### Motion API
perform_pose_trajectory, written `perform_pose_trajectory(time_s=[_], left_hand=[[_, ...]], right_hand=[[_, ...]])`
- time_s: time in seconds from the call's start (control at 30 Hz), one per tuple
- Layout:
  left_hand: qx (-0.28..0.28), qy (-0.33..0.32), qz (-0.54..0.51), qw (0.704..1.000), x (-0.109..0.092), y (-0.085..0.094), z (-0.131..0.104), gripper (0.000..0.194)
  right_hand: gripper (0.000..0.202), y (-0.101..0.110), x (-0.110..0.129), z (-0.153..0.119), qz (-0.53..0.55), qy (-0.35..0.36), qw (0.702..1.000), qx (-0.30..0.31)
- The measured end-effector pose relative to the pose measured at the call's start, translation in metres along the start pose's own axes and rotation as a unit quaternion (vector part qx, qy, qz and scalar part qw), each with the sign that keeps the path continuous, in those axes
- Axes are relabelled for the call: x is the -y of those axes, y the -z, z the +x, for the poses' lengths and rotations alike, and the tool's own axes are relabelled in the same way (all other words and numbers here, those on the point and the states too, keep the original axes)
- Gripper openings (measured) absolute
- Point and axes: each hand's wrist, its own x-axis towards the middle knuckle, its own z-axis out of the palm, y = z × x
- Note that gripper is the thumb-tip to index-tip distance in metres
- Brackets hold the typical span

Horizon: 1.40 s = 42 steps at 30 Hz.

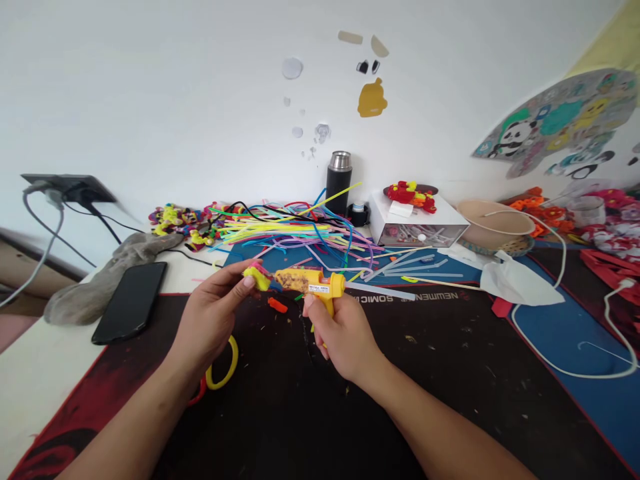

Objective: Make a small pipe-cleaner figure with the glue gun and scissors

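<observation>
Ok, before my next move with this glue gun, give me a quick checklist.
1. Glue gun gripped in the right hand: ok.
2. Pink and yellow piece pinched in the left hand: ok.
3. Glue stick in the gun's rear: ok, a length sticks out.
4. Gun hot: cannot tell.
5. Black mat free of scraps: not ok, an orange scrap lies on it.

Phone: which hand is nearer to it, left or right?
Left. The left hand is to the right of the phone, not touching it; the right hand is farther right, holding the glue gun.
</observation>
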Motion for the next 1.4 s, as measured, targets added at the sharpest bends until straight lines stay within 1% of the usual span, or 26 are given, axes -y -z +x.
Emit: perform_pose_trajectory(time_s=[0.17, 0.43, 0.77, 1.03, 1.27, 1.4], left_hand=[[0.0, 0.004, 0.001, 1.0, -0.003, -0.001, -0.001, 0.042], [0.006, 0.003, -0.017, 1.0, -0.001, 0.001, -0.001, 0.038], [-0.01, -0.009, -0.036, 0.999, -0.007, -0.003, 0.0, 0.043], [-0.011, -0.015, -0.042, 0.999, -0.004, -0.001, 0.002, 0.04], [-0.014, -0.023, -0.039, 0.999, -0.001, 0.003, 0.003, 0.037], [-0.047, -0.04, -0.046, 0.997, -0.006, 0.006, 0.009, 0.041]], right_hand=[[0.043, 0.001, 0.002, -0.001, -0.003, 0.0, 1.0, -0.001], [0.042, 0.0, 0.0, 0.001, -0.006, 0.005, 1.0, -0.003], [0.041, -0.001, -0.004, 0.001, -0.008, 0.013, 1.0, -0.004], [0.04, -0.001, -0.005, 0.002, -0.014, 0.007, 1.0, -0.004], [0.039, -0.001, -0.008, 0.003, -0.025, -0.023, 0.999, 0.011], [0.035, -0.002, -0.007, 0.004, -0.015, -0.049, 0.998, 0.034]])
